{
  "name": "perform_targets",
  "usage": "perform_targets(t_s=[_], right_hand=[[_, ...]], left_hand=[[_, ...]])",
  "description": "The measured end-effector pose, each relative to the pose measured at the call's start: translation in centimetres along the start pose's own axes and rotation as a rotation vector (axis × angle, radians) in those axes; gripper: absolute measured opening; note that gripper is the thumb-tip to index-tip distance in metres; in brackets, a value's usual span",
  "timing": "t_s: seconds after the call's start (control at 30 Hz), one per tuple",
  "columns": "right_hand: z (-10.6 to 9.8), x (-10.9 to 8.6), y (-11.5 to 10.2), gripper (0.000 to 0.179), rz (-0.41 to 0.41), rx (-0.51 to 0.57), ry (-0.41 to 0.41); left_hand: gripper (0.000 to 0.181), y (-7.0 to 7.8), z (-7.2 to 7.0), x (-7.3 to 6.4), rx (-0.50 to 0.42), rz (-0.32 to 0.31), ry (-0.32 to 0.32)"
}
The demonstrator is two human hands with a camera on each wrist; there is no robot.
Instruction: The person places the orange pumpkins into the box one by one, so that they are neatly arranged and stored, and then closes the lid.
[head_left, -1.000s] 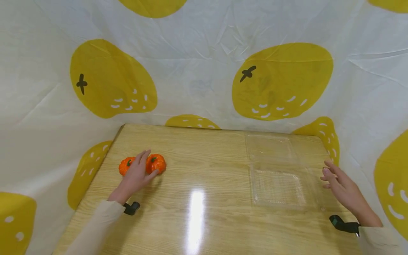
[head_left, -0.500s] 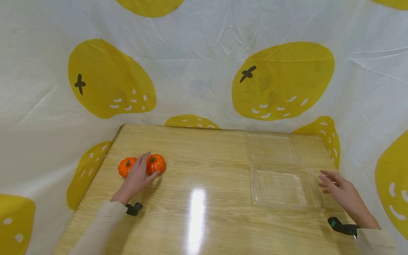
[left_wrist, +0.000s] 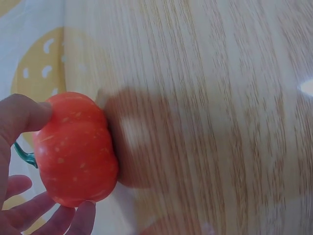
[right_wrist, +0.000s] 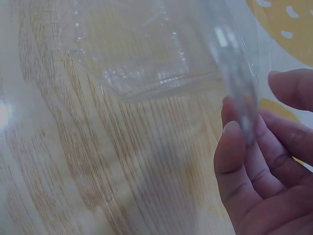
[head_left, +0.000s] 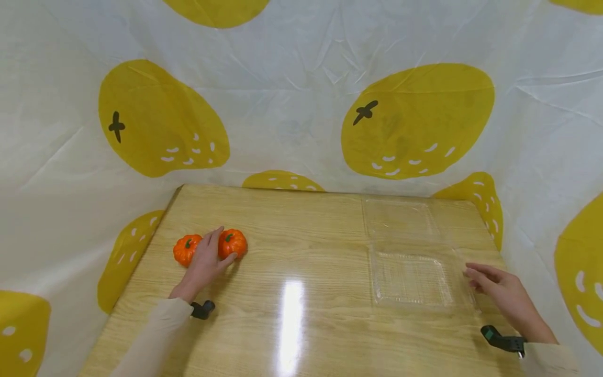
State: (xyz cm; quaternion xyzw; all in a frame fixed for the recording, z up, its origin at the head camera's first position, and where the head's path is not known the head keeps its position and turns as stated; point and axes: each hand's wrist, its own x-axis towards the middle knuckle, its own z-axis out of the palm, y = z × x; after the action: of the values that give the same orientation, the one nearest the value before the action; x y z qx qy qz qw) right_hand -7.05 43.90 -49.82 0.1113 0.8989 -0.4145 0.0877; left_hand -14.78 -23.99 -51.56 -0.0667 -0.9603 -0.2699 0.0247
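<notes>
My left hand (head_left: pixel 205 263) holds the right one of two small orange pumpkins, a pumpkin (head_left: pixel 233 243) with a green stem. In the left wrist view the thumb presses one side of this pumpkin (left_wrist: pixel 76 147) and fingertips curve round the other. Just left of the hand sits the second pumpkin (head_left: pixel 186 250). My right hand (head_left: pixel 506 293) is at the right edge of a clear plastic container (head_left: pixel 412 280). In the right wrist view, bent fingers (right_wrist: pixel 230 152) touch or lie just behind the container's rim (right_wrist: pixel 234 73), while the thumb stands apart from it.
A clear, flat lid-like part (head_left: pixel 400 217) lies behind the container, perhaps joined to it. Both lie on a wooden table (head_left: pixel 301 225). White cloth (head_left: pixel 287 125) printed with yellow fruit hangs behind and along the sides. A bright light reflection crosses the table's middle.
My right hand has come down and a little left to the container's edge, its fingers drawn closer together. The left hand stays at the right pumpkin with hardly any movement.
</notes>
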Motion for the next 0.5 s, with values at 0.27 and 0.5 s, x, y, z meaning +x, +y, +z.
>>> perform_targets(t_s=[0.27, 0.5], right_hand=[[0.39, -0.01, 0.48, 0.068, 0.027, 0.106, -0.026], [0.52, -0.04, 0.65, 0.044, 0.04, 0.246, -0.041]], left_hand=[[0.082, 0.14, 0.39, 0.18, 0.0, -0.03, -0.014], [0.088, 0.18, 0.68, 0.27, -0.036, -0.08, -0.031]])
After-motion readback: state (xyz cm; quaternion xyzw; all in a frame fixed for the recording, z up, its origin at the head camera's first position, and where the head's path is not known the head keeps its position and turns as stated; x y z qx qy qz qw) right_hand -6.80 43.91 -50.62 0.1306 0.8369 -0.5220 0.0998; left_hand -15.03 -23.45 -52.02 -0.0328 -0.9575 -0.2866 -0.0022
